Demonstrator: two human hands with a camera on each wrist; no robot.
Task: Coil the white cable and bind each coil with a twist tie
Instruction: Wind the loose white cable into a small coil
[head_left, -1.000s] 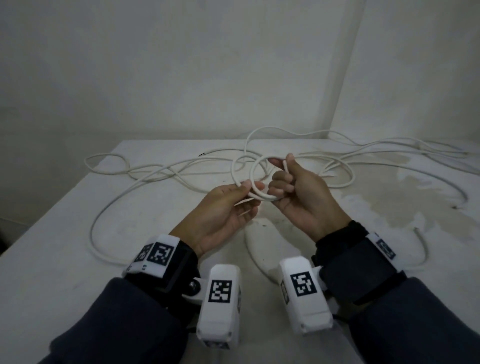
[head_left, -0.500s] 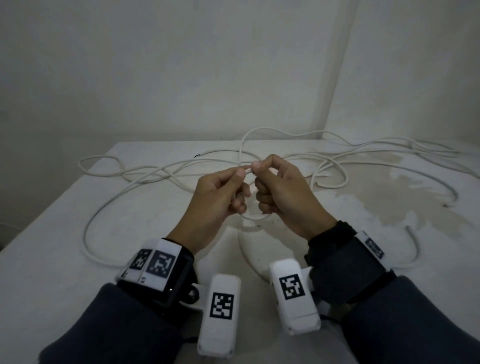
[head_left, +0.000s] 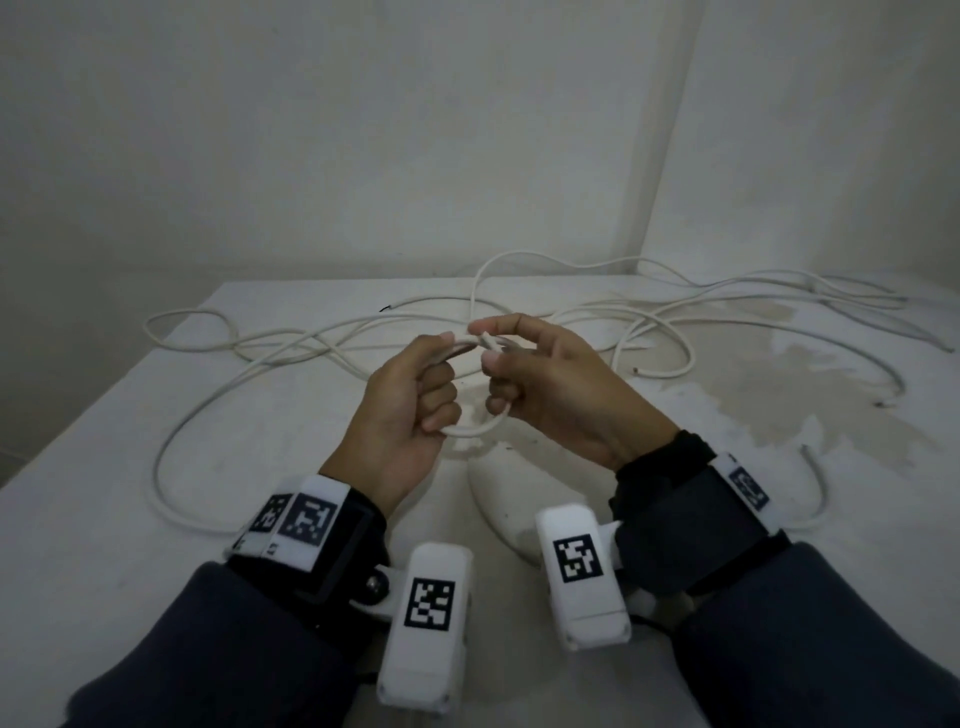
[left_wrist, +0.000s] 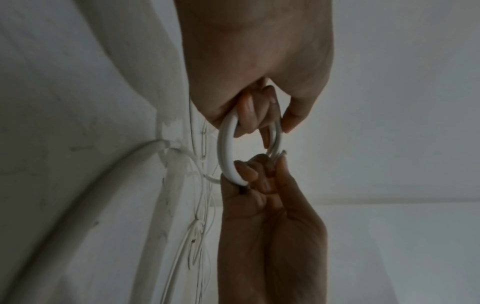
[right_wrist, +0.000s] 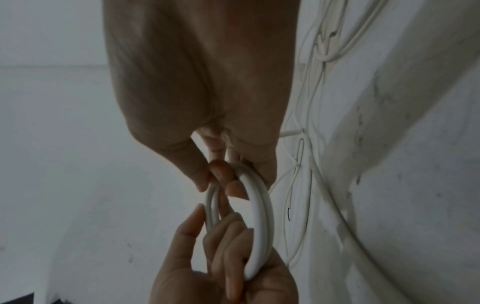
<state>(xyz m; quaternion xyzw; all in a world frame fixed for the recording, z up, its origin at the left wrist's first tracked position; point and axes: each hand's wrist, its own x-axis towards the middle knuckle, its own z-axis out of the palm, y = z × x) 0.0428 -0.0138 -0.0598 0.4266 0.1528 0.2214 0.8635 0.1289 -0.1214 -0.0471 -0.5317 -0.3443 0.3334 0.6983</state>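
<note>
A small coil of white cable (head_left: 474, 430) hangs in the air between my two hands over the table (head_left: 104, 493). My left hand (head_left: 441, 374) grips the coil's left side, its fingers curled through the loop. My right hand (head_left: 498, 364) grips the right side and pinches a short white end (head_left: 488, 343) at the top between thumb and forefinger; I cannot tell whether that end is cable or tie. The left wrist view shows the coil (left_wrist: 227, 152) edge-on between the left hand (left_wrist: 259, 115) and the right hand (left_wrist: 259, 179). The right wrist view shows the coil (right_wrist: 259, 216) of two or three turns.
The rest of the white cable (head_left: 260, 358) sprawls in loose loops across the far half of the table, out to the right wall. A cut cable end (head_left: 636, 370) lies right of my hands. The table's left edge (head_left: 78, 415) is near. A stained patch (head_left: 779, 384) marks the right side.
The coil faced me as an open ring held by both hands. My hands closed together and rose slightly, the coil turned edge-on, and the right thumb and forefinger now pinch its top.
</note>
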